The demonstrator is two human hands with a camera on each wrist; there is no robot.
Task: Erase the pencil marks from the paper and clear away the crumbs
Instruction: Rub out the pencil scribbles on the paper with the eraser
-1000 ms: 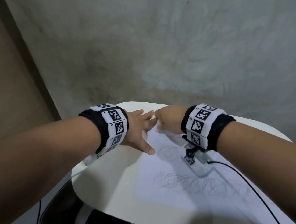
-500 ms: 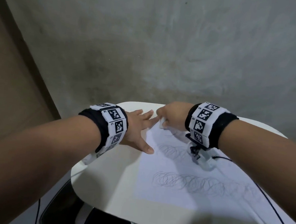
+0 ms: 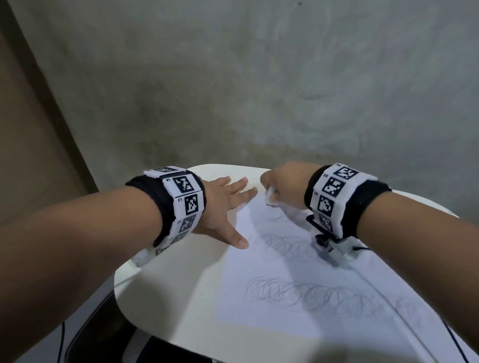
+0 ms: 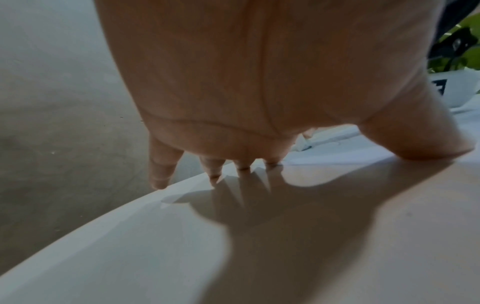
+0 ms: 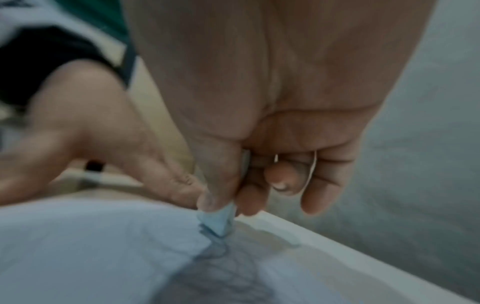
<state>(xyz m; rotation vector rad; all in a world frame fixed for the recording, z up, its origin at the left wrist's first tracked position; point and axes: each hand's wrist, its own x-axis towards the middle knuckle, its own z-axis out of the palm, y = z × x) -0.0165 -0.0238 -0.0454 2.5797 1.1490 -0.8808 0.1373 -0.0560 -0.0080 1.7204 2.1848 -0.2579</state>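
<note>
A white sheet of paper [image 3: 292, 314] lies on the white table [image 3: 167, 292], with looping pencil scribbles [image 3: 302, 299] across its middle and another row [image 3: 285, 243] farther back. My right hand [image 3: 284, 183] pinches a small white eraser [image 5: 218, 222] between thumb and fingers, its tip down on the paper's far corner. My left hand [image 3: 226, 206] lies flat with its fingers spread, pressing on the paper's far left edge and the table [image 4: 337, 236] beside it. No crumbs show clearly.
The table's rounded far edge [image 3: 228, 168] runs just behind both hands, with a grey concrete wall [image 3: 272, 81] beyond. A black cable [image 3: 465, 358] trails from my right wrist over the paper's right side. Dark gear [image 3: 103, 341] sits below the table's near left corner.
My right hand has slid to the right along the paper's far edge with the eraser. The left hand has stayed flat in the same spot.
</note>
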